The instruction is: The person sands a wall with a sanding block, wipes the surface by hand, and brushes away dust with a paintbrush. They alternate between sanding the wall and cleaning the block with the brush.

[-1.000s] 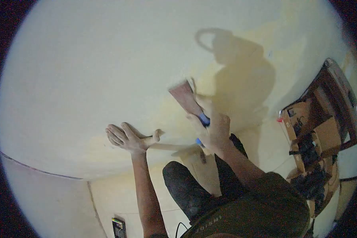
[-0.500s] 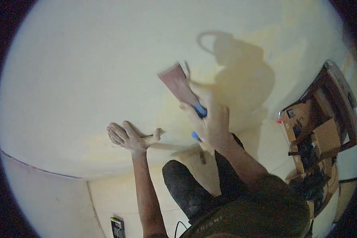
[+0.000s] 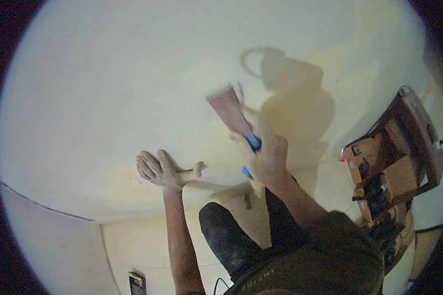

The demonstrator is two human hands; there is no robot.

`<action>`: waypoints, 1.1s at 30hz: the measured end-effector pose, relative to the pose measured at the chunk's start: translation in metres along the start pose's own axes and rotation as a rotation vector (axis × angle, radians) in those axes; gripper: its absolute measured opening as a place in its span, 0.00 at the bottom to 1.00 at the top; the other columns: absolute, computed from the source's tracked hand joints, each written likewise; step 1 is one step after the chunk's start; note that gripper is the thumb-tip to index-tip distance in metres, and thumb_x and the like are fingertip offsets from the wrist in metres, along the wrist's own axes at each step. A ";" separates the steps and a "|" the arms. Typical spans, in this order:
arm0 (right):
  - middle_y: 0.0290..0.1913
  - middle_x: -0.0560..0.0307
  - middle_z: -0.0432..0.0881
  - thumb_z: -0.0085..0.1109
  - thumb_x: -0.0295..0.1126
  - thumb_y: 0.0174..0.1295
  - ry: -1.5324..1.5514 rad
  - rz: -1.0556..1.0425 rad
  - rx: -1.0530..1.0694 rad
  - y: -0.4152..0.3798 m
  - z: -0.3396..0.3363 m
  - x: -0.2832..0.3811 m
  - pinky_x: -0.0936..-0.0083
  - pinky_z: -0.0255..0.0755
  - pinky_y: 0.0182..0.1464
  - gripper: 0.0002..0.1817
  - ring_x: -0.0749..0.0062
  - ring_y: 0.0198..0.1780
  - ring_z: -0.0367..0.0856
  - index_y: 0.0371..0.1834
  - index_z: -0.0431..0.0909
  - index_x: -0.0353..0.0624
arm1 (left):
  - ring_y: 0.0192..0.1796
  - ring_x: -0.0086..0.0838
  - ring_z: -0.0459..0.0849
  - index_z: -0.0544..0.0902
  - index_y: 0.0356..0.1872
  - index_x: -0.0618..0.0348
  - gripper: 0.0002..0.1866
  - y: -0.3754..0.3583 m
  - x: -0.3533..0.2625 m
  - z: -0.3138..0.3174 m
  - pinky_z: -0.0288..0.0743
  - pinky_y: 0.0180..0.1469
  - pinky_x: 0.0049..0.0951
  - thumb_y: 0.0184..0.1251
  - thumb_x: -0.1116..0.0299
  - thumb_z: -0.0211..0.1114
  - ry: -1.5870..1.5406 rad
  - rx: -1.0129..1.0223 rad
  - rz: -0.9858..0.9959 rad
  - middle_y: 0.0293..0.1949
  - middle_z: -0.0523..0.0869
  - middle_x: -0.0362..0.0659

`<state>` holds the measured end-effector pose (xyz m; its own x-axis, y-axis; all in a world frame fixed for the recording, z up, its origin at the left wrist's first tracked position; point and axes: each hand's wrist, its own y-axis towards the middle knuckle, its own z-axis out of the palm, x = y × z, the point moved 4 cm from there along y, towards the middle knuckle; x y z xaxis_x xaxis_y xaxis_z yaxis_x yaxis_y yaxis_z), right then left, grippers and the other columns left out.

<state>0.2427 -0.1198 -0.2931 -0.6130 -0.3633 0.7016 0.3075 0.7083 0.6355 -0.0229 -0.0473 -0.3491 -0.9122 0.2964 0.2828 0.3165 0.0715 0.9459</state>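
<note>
My right hand [image 3: 267, 155] is wrapped round the blue handle of a putty knife [image 3: 227, 109]. The knife's wide, reddish-brown blade points up and left, its front edge right at the pale wall [image 3: 118, 88]. Part of the handle is hidden by my fingers, and its blue end shows below my palm. Lower and to the left, my left hand [image 3: 161, 172] lies flat on the wall with the fingers stretched and the thumb spread to the right. Yellowish patches mark the wall around both hands.
Open cardboard boxes [image 3: 396, 179] with dark items stand at the right, beside a dark-framed piece [image 3: 430, 142]. My bent knee [image 3: 226, 236] is below my hands. A small dark box [image 3: 137, 283] lies at the bottom left, and a shadow falls across the wall.
The putty knife and my right hand have shifted slightly right and down in view. My left hand keeps its flat pose on the wall. The boxes appear shifted a little left.
</note>
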 end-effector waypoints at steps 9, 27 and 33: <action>0.41 0.39 0.90 0.70 0.48 0.69 -0.192 0.124 0.152 0.018 -0.010 0.013 0.52 0.81 0.40 0.28 0.42 0.38 0.91 0.67 0.79 0.44 | 0.83 0.66 0.53 0.60 0.83 0.61 0.69 0.006 -0.010 0.000 0.48 0.77 0.68 0.51 0.12 0.57 0.012 0.032 -0.001 0.83 0.53 0.67; 0.44 0.45 0.91 0.73 0.47 0.66 -0.017 -0.114 0.038 0.005 0.007 0.000 0.56 0.83 0.43 0.28 0.48 0.40 0.92 0.66 0.80 0.48 | 0.82 0.67 0.55 0.60 0.82 0.60 0.68 0.000 -0.025 0.007 0.49 0.77 0.70 0.53 0.10 0.50 0.037 0.036 -0.006 0.82 0.55 0.69; 0.50 0.42 0.89 0.75 0.42 0.65 -0.050 -0.002 0.153 -0.031 0.008 -0.024 0.58 0.83 0.46 0.28 0.48 0.47 0.91 0.65 0.79 0.43 | 0.84 0.63 0.50 0.62 0.82 0.57 0.68 -0.018 -0.021 0.013 0.45 0.79 0.67 0.51 0.10 0.51 0.011 0.017 -0.004 0.83 0.52 0.67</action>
<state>0.2421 -0.1281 -0.3323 -0.6504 -0.3368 0.6809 0.1944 0.7927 0.5778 -0.0055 -0.0422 -0.3742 -0.9165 0.2851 0.2806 0.3168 0.0889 0.9443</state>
